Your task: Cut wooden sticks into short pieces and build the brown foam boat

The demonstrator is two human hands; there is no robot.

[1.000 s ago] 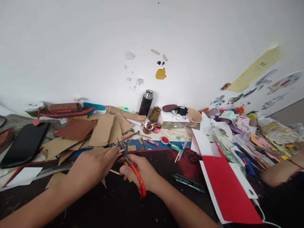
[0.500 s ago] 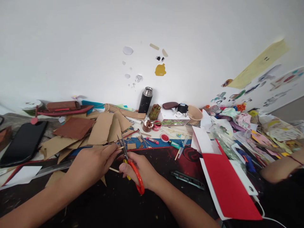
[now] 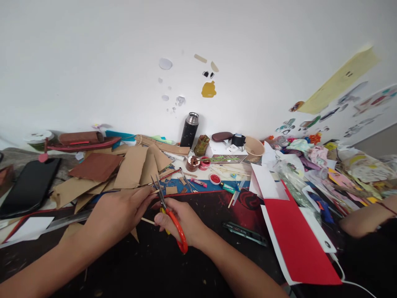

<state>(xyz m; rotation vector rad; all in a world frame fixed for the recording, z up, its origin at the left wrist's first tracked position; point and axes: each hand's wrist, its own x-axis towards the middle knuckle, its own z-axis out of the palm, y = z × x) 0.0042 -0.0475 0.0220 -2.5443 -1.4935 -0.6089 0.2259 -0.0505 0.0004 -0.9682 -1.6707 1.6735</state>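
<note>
Blades Apart, Scissors (image 3: 170, 213) Up Against the Pale Strip (image 3: 155, 191)!

From the head view, we see our right hand (image 3: 184, 219) with its fingers curled firmly through the orange handles, the tips angled up and away from us. And here's our left hand (image 3: 122, 209), fingers closed on the pale strip, whose end pokes out right at those blades! Whether it sits between them, we can't tell. Just below, a thin stick (image 3: 148, 221) spans the gap between our hands, all above the dark mat (image 3: 139, 269) on the desk.

Just left, we have cardboard pieces (image 3: 132, 165) in a heap; to the right, a cutter (image 3: 245, 234) lies near a red sheet (image 3: 300, 240). Farther right, another person's arm (image 3: 364, 217) reaches in!
</note>
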